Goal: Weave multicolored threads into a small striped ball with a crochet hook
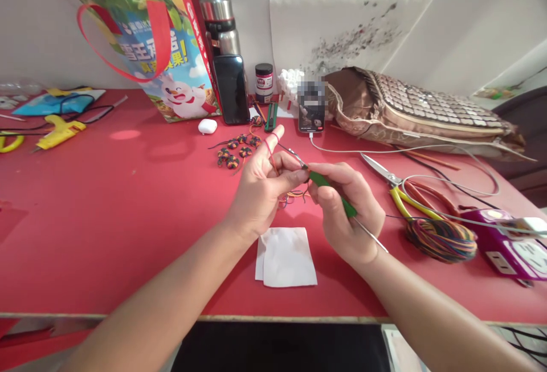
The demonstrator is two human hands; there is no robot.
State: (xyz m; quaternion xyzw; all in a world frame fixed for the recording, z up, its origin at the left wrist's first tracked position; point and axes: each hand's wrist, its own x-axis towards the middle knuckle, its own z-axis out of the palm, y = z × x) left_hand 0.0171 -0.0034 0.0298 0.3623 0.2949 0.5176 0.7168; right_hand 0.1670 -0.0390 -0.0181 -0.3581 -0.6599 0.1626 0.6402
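My right hand (352, 207) is closed around the green handle of a crochet hook (331, 189), whose thin metal end sticks out below the palm. Its tip meets my left hand (265, 187), where thumb and fingers pinch yarn. A strand of red yarn (270, 147) wraps the raised left index finger. Whatever crocheted piece is in the pinch is mostly hidden by the fingers. Loose coloured yarn ends (293, 196) show beneath the hands. Beyond them lie several small round multicoloured crocheted pieces (233, 161).
On the red table (128, 218), folded white tissue (290, 258) lies nearest me. At right are scissors (393, 181), a multicoloured yarn ball (442, 239), a purple power strip (508, 246) and a cable. Behind stand a phone (231, 90), another phone (311, 110) and a shopping bag (158, 47); a glue gun (60, 131) lies left.
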